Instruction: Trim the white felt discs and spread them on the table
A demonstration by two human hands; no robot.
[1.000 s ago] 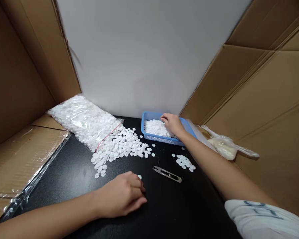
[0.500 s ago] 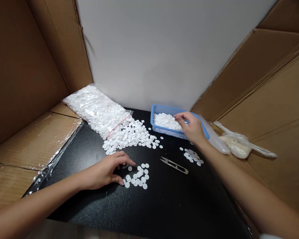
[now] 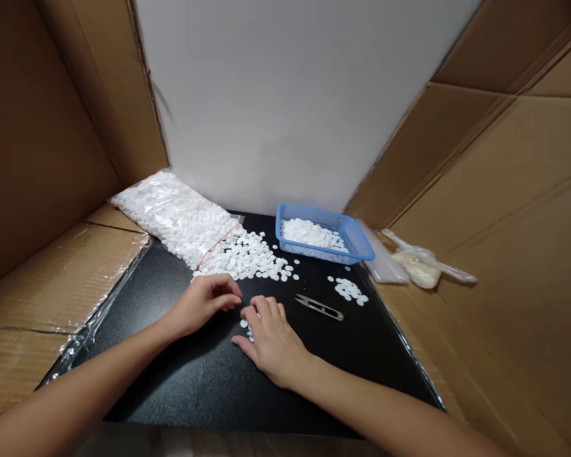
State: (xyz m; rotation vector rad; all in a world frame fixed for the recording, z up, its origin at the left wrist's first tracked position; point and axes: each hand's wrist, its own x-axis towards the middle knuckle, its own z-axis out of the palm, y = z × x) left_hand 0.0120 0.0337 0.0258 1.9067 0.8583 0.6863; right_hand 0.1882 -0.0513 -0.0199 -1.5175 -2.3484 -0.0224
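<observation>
My right hand [image 3: 271, 339] is spread palm down over a small group of white discs [image 3: 244, 324] near the middle of the black table; most of that group is hidden under it. Just left of it, my left hand [image 3: 209, 301] is curled, thumb against the fingers, and what it may pinch is too small to make out. Behind my left hand lies a heap of white discs [image 3: 254, 255], spilling from the mouth of a clear plastic bag [image 3: 174, 216] full of them. A blue basket [image 3: 359, 244] at the back holds more discs.
Metal thread snips [image 3: 320, 307] lie right of my right hand. Farther right is a small pile of discs [image 3: 351, 291]. A flat plastic bag [image 3: 385, 263] and a knotted bag with pale contents [image 3: 419, 268] rest by the cardboard wall [image 3: 504, 209]. Cardboard also stands on the left.
My right hand has moved from the blue basket down and left onto the small group of discs. My left hand has drawn back from them and its fingers have closed. The view has shifted slightly.
</observation>
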